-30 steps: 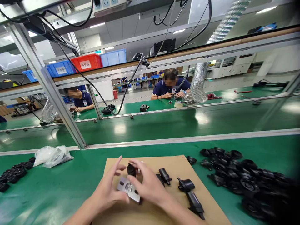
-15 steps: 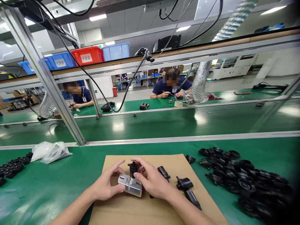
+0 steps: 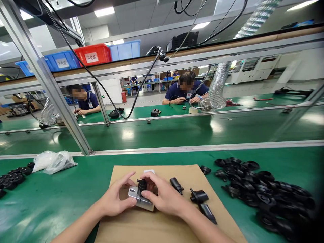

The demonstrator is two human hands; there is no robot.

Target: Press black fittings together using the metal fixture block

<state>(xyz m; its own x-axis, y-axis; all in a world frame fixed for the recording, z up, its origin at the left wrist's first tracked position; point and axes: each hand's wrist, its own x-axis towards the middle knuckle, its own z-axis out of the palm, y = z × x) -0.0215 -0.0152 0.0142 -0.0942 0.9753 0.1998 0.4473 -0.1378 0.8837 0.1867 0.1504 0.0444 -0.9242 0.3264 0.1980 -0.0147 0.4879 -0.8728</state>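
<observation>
A silver metal block with a slot rests on a brown cardboard sheet. My left hand curves around the block's left end, thumb against its front corner and fingers behind. A small black plastic fitting with a side stub stands upright at the top of the block. My right hand pinches this fitting between thumb and fingers and covers the block's right part. Whether the fitting sits in the block or only on it, I cannot tell. To the right lie loose black fittings on the cardboard.
A big heap of black plastic parts covers the bench's right side. Black round parts and a clear plastic bag lie at left. A metal upright and rail stand beyond. Two co-workers sit across the bench.
The black fitting has come lower against the block, moving slightly left with my right hand. A pale, shiny edge now shows behind my right fingers. My left hand has hardly moved.
</observation>
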